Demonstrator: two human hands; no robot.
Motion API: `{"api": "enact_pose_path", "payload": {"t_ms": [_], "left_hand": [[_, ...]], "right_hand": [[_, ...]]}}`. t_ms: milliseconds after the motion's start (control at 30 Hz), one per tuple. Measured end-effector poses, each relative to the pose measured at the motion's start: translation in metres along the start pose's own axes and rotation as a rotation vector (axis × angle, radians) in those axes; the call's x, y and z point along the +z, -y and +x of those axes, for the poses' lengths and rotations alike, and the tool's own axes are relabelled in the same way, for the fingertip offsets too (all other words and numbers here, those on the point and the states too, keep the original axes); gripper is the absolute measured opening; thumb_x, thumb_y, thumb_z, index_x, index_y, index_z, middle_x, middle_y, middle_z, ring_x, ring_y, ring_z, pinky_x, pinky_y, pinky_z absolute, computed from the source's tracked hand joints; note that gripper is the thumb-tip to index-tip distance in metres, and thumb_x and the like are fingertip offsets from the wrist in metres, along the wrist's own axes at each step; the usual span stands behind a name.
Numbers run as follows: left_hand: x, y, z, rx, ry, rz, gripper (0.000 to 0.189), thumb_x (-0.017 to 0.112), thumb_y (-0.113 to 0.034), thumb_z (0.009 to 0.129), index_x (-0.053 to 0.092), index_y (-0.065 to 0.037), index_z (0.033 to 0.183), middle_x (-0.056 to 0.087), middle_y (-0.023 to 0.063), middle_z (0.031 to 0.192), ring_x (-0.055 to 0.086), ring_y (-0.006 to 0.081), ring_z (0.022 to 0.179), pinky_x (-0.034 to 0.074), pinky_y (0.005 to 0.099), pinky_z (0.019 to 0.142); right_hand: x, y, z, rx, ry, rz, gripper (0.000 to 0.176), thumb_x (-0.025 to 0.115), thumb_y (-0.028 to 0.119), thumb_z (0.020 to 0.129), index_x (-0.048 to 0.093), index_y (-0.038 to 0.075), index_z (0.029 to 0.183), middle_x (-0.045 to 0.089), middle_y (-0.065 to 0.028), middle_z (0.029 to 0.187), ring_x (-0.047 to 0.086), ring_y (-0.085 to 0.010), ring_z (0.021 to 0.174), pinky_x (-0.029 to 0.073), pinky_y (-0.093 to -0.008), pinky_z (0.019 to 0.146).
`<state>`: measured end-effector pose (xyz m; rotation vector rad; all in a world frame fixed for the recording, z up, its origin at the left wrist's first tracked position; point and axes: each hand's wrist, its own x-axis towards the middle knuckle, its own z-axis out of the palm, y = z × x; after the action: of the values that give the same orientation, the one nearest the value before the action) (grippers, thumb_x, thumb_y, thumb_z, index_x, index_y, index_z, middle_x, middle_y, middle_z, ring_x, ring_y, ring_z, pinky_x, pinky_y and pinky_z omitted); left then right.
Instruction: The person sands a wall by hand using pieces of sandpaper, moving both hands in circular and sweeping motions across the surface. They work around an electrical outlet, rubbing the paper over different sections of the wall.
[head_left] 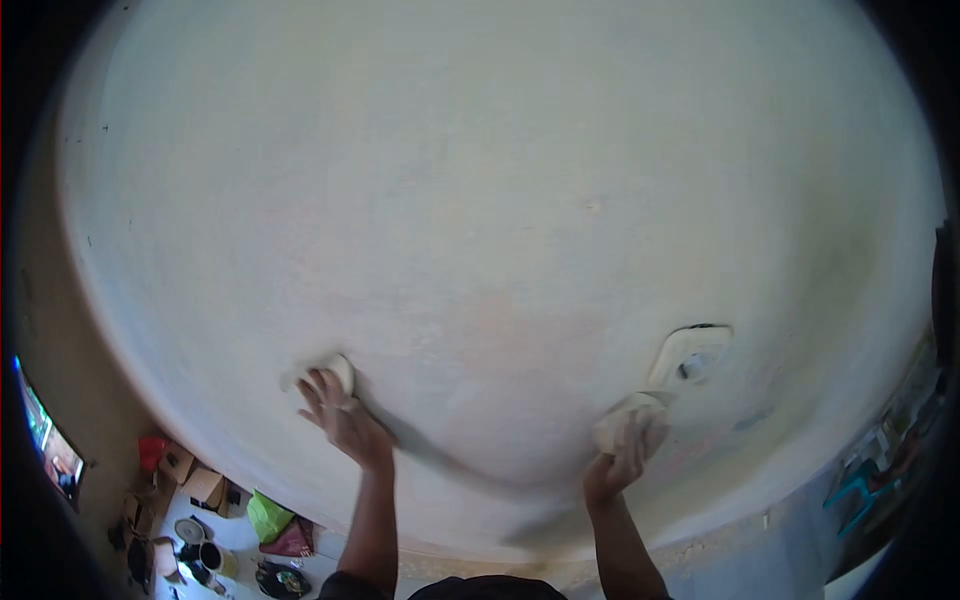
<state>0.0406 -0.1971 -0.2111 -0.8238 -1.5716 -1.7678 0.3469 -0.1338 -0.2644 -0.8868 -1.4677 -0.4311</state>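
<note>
Both of my hands are raised against a large pale wall (500, 220) with faint pinkish patches. At the lower left, my left hand (342, 415) presses a whitish pad (342, 373) to the surface, its fingers over the pad. My right hand (628, 450) is closed on a pale cloth (625, 412) held to the wall at the lower right. Just above the cloth sits a white wall fitting (690, 357) with a dark opening. The cloth's far side and the pad's underside are hidden.
Down at the left are cardboard boxes (206, 489), a green bag (268, 516), containers (217, 560) and a black bag (282, 580) on the floor. A lit screen (60, 462) is at the far left. A teal stool (856, 492) stands at the right.
</note>
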Motion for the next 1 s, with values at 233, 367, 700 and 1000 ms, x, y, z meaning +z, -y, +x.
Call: {"api": "enact_pose_path", "payload": {"t_ms": [233,367,700,1000], "left_hand": [[-0.007,0.075,0.068,0.395,0.09,0.037,0.034,0.046,-0.016,0.095,0.065,-0.005,0.12,0.061,0.0212,0.126,0.031,0.0451,0.139,0.003,0.0628,0.114],[-0.022,0.055,0.139,0.253,0.065,0.027,0.043,0.039,-0.027,0.1,0.059,-0.005,0.13,0.056,0.0188,0.135,0.028,0.0407,0.142,0.002,0.0603,0.115],[-0.043,0.072,0.115,0.311,0.177,-0.159,0.046,0.034,-0.03,0.1,0.062,-0.003,0.126,0.053,0.0158,0.137,0.027,0.0406,0.142,-0.003,0.0593,0.114],[-0.04,0.049,0.123,0.145,0.086,-0.16,0.041,0.067,-0.022,0.088,0.058,-0.007,0.124,0.041,0.0175,0.144,0.038,0.0365,0.135,0.01,0.058,0.115]], "right_hand": [[0.051,0.093,0.069,-0.308,0.125,-0.049,0.039,0.052,0.017,0.085,0.066,0.012,0.121,0.059,-0.0067,0.132,0.037,-0.0372,0.137,0.008,-0.0693,0.111],[0.052,0.136,0.143,-0.148,-0.06,-0.057,0.043,0.051,0.022,0.088,0.06,0.012,0.129,0.052,-0.0122,0.14,0.035,-0.0393,0.138,0.011,-0.0653,0.112],[0.037,0.148,0.144,-0.314,-0.017,0.036,0.042,0.047,0.034,0.094,0.062,0.01,0.124,0.055,-0.0146,0.137,0.038,-0.0407,0.136,0.014,-0.0637,0.112],[0.055,0.166,0.146,-0.179,-0.076,-0.019,0.043,0.053,0.021,0.086,0.06,0.013,0.129,0.049,-0.0168,0.142,0.035,-0.0402,0.136,0.016,-0.0566,0.114]]}}
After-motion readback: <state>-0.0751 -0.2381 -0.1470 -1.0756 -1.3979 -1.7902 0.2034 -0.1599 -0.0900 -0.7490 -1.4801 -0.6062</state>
